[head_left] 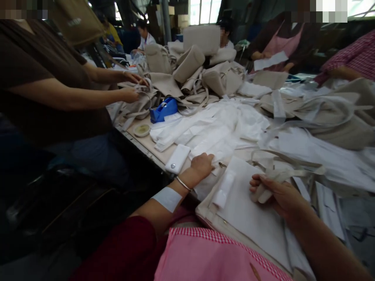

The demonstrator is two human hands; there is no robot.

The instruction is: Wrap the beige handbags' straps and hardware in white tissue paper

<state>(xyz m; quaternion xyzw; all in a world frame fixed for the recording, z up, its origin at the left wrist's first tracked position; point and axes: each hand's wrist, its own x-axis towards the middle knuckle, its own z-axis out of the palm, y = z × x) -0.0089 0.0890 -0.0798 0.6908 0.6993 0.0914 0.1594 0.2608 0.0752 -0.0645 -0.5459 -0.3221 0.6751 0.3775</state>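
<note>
A beige handbag [205,212] lies in front of me, with a white sheet [249,212] over it and a small white wrapped roll [225,189] on top. My right hand [281,193] is closed around the bag's beige strap [263,195], which loops up and away over the bag. My left hand [202,166] is at the near edge of a heap of thin white wrapping sheets [216,121]. Its fingers are curled, and what they hold is hidden. A small metal clasp [222,165] lies just right of that hand.
A white phone [177,159] lies at the table edge beside my left wrist. Beyond it are a round dish [141,130] and a blue tape dispenser [164,110]. Beige bags [189,68] are piled behind. A co-worker [52,82] handles straps at left; others stand across the table.
</note>
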